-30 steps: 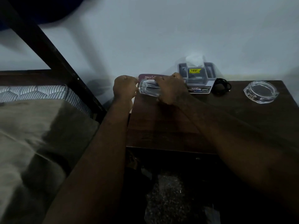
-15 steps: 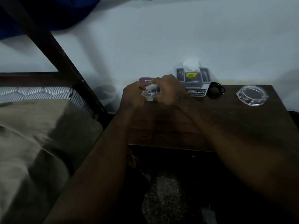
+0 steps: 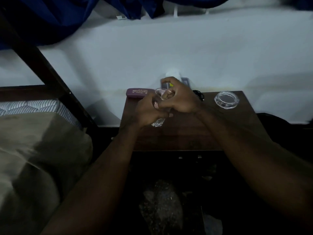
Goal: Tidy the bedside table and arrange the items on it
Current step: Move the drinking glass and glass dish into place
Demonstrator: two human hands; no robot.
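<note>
Both hands meet above the dark wooden bedside table (image 3: 194, 133). My left hand (image 3: 147, 111) and my right hand (image 3: 179, 99) grip a crumpled clear plastic wrapper (image 3: 158, 122), which sticks out below the left fist and between the fingers. A purple glasses case (image 3: 138, 93) lies at the table's back left edge by the wall. Behind my right hand stands a small box (image 3: 184, 81) with tissue on top, mostly hidden. A black cable (image 3: 199, 95) lies to the right of that hand. A clear glass ashtray (image 3: 226, 100) sits at the back right.
A bed with a striped mattress (image 3: 33, 106) and a beige cover (image 3: 33, 158) fills the left. A dark bed post (image 3: 42, 65) slants beside it. Blue cloth (image 3: 67, 17) hangs above against the white wall. Dark clutter lies on the floor in front of the table.
Both hands have drawn the clear wrapper away from the glasses case toward the table's middle and bunched it together. The case now lies uncovered. The view has tilted upward.
</note>
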